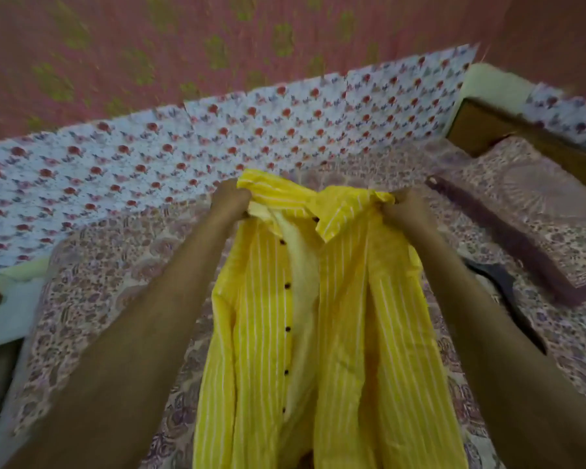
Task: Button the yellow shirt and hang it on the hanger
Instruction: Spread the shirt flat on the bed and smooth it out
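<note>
A yellow shirt (pixel 345 316) with thin white stripes hangs open in front of me, held up above the bed. Several dark buttons (pixel 287 285) run down its left front edge, and the two front panels are apart. My left hand (pixel 232 199) grips the shirt at the left shoulder, next to the collar. My right hand (pixel 405 206) grips the right shoulder. A dark curved object (pixel 508 299), possibly the hanger, lies on the bed to the right, partly hidden behind my right arm.
A bed with a paisley cover (pixel 109 282) lies below the shirt. A white floral sheet (pixel 217 137) rises along the far side. A pillow (pixel 538 204) in paisley cloth sits at the right, beside a wooden frame (pixel 477 130).
</note>
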{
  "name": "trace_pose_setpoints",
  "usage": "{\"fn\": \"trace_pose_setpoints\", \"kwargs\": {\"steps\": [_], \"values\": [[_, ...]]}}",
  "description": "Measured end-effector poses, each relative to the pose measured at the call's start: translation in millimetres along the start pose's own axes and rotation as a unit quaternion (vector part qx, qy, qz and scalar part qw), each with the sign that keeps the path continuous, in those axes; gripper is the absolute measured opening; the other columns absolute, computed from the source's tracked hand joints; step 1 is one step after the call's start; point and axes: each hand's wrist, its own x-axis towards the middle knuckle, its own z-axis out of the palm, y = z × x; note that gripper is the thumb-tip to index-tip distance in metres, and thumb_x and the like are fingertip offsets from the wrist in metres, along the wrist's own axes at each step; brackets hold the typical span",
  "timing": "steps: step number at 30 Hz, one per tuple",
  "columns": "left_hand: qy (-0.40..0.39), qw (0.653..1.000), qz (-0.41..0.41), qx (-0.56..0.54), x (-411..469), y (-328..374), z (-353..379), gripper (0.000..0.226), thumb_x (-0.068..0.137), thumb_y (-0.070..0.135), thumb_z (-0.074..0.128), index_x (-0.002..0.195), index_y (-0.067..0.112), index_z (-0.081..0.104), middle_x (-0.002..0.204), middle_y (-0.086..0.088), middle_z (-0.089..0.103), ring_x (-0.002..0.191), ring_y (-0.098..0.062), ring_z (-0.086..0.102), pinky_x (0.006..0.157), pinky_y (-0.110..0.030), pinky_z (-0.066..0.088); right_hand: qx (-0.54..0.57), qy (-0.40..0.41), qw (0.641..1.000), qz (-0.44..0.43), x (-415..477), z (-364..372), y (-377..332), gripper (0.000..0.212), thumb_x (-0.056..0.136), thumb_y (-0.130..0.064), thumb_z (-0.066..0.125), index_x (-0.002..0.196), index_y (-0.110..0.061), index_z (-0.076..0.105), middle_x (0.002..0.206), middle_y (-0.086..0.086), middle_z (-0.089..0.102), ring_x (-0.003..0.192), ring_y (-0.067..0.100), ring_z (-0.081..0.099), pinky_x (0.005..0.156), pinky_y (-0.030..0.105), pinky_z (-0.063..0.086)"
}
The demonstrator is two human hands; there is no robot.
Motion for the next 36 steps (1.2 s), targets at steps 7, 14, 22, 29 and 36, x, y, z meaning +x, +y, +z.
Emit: {"fn": "trace_pose_setpoints", "kwargs": {"steps": [7,14,22,29,36], "values": [[-0.075,0.997,-0.002,-0.012,124.7,-66.7,123.0,0.052,0.083,0.004,0.059,0.131,0.012,0.043,0.118,-0.009,0.055,0.110,-0.023,0.052,0.085,-0.031,0.047,0.040,-0.149,0.988,0.017,121.7,127.7,97.7,0.083,0.077,-0.047,0.051,0.145,-0.010,0.020,0.148,0.017,0.032,0.137,0.032,0.031,0.110,0.048,0.029],[-0.153,0.965,-0.112,0.183,106.1,-233.8,185.2,0.058,0.088,0.007,0.057,0.141,0.011,0.034,0.149,-0.013,0.029,0.130,-0.032,0.041,0.098,-0.037,0.041,-0.043,-0.286,0.954,0.077,52.6,242.6,212.0,0.071,0.093,-0.025,0.052,0.147,-0.006,0.011,0.155,0.016,0.015,0.144,0.026,0.014,0.116,0.038,0.015],[-0.099,0.940,-0.148,0.290,47.1,-342.6,139.9,0.045,0.080,0.019,0.071,0.119,0.003,0.055,0.119,-0.022,0.059,0.109,-0.038,0.057,0.089,-0.044,0.048,-0.037,-0.315,0.947,0.039,-38.7,311.8,221.3,0.051,0.091,-0.021,0.050,0.138,-0.005,0.036,0.139,0.014,0.044,0.130,0.028,0.041,0.105,0.034,0.032],[-0.143,0.891,-0.158,0.402,33.4,-365.3,127.7,0.047,0.081,0.042,0.065,0.116,0.014,0.052,0.114,-0.014,0.061,0.105,-0.035,0.058,0.087,-0.046,0.049,-0.114,-0.284,0.936,0.171,-63.3,347.3,201.7,0.044,0.089,-0.030,0.055,0.125,-0.007,0.045,0.116,0.019,0.061,0.110,0.036,0.057,0.083,0.041,0.045],[0.101,0.935,-0.187,0.285,55.1,-360.8,70.7,0.026,0.092,0.013,0.046,0.107,0.007,0.066,0.108,-0.022,0.066,0.100,-0.039,0.062,0.086,-0.042,0.052,-0.054,0.015,0.952,0.302,-61.3,321.3,212.4,0.031,0.091,-0.016,0.046,0.119,-0.004,0.052,0.115,0.024,0.060,0.108,0.040,0.054,0.082,0.043,0.042]]}}
